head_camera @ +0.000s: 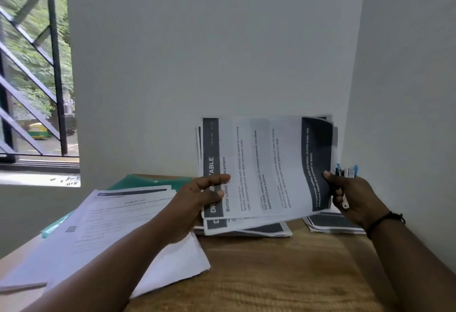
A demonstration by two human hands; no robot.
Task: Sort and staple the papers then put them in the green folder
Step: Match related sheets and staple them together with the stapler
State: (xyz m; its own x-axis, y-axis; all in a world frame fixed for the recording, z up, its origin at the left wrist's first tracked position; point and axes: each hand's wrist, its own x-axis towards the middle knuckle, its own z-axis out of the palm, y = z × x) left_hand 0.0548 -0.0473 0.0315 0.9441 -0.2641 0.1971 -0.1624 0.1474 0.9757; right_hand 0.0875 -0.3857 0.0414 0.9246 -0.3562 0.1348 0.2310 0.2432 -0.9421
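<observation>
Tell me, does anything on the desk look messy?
Yes. The loose white papers on the left lie fanned out and crooked, covering most of the green folder. The held sheets also sit unevenly, with edges sticking out behind the front page.

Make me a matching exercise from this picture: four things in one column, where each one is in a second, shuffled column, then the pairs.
Things
1. held sheets
2. green folder
3. stapler
4. loose paper pile

Places
A. partly under papers, far left of the table
B. behind the right hand
C. lying on the table's left side
D. raised between the left hand and the right hand

Pairs: 1-D, 2-A, 3-B, 4-C
</observation>
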